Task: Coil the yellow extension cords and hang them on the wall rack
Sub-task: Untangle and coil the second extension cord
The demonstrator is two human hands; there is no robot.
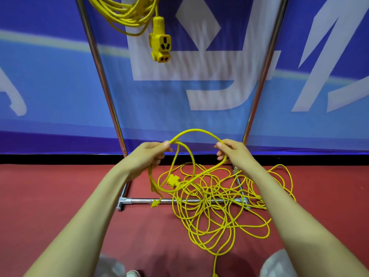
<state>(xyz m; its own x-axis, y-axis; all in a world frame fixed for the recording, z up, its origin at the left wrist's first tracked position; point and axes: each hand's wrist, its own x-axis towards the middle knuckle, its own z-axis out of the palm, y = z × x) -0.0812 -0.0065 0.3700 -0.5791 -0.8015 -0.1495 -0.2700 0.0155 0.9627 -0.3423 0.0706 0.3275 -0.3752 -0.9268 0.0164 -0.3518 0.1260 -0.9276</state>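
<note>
A yellow extension cord (211,208) lies in a loose tangle on the red floor, with its socket block (173,180) near the middle. My left hand (148,155) is shut on a small coil of this cord, a couple of loops hanging below it. My right hand (231,151) pinches the same cord, and an arc of it (196,131) spans between the two hands. Another coiled yellow cord (127,13) hangs at the top of the metal rack, its socket end (159,46) dangling.
The rack's two chrome uprights (99,76) (265,66) rise in front of a blue banner wall. Its base bar (139,200) lies on the floor under the tangle. My knees show at the bottom edge. Red floor stretches left and right.
</note>
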